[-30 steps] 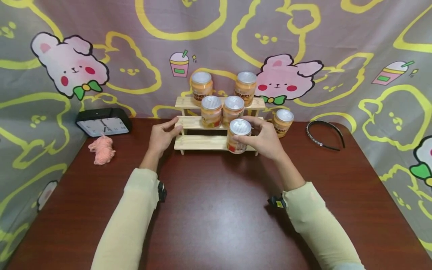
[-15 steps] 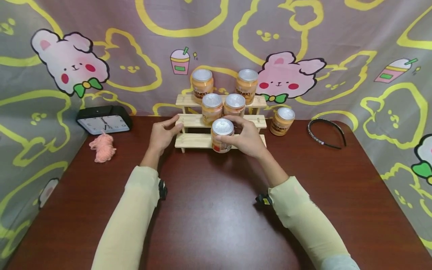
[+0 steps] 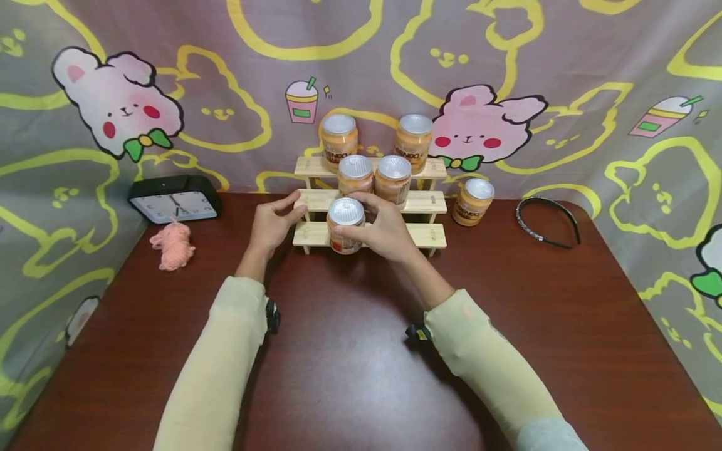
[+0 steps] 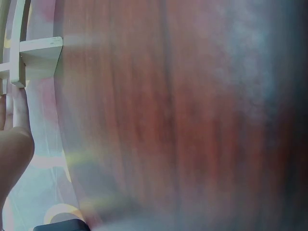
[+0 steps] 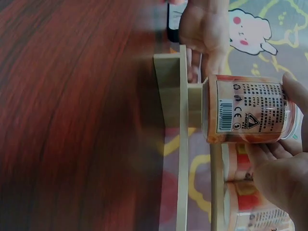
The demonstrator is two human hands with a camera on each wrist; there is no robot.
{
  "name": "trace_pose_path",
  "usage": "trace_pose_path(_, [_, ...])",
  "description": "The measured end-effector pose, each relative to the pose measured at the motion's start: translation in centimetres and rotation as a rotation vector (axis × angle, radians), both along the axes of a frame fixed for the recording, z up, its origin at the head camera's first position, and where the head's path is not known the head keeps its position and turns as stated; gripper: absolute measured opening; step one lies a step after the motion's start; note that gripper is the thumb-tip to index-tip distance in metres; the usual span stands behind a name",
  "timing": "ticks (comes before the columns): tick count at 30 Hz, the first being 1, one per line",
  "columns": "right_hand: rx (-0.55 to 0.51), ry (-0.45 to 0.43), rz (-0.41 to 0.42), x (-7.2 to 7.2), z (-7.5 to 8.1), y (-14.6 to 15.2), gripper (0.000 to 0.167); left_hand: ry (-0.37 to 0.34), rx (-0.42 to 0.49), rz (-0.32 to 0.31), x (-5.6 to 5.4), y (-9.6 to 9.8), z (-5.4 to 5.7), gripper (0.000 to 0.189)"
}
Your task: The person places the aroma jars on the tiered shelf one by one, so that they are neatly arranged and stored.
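Observation:
My right hand (image 3: 386, 230) holds a jar (image 3: 346, 219) with a silver lid and orange contents, upright, fingers and thumb around its sides. In the right wrist view this jar (image 5: 248, 109) shows a barcode label, and a gap separates its base from the bottom plank. The three-tier wooden rack (image 3: 431, 235) stands behind it. My left hand (image 3: 269, 227) grips the left end of the rack's middle plank between thumb and fingers. Two jars share the middle tier, one being this jar (image 3: 393, 180). Two more, including a jar (image 3: 338, 143) at left, stand on top.
Another jar (image 3: 472, 202) stands on the table (image 3: 350, 351) right of the rack, with a black headband (image 3: 546, 222) beyond it. At the left lie a pink yarn bundle (image 3: 172, 246) and a black-framed clock (image 3: 176, 199). A patterned cloth backdrop (image 3: 225, 94) hangs behind.
My right hand has carried the jar leftward along the front of the bottom tier, from its right part to left of the middle. The left hand has stayed at the rack's end.

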State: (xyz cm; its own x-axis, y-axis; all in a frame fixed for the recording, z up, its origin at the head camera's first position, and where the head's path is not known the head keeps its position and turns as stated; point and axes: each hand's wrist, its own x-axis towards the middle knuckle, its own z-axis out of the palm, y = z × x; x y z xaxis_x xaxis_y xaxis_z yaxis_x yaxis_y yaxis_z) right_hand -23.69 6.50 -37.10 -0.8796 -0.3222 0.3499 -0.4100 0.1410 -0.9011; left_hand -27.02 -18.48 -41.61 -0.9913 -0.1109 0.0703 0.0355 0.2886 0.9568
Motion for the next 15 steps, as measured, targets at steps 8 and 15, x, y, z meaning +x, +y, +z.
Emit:
trace_pose_path(8, [0.022,-0.012,-0.007,-0.2,-0.5,-1.9,0.058,0.016,-0.007,0.012,-0.2,0.2,0.0,0.048])
trace_pose_path(15, [0.055,0.007,-0.052,-0.7,-1.1,-3.3,0.061,0.023,-0.002,0.001,-0.2,0.1,0.0,0.049])
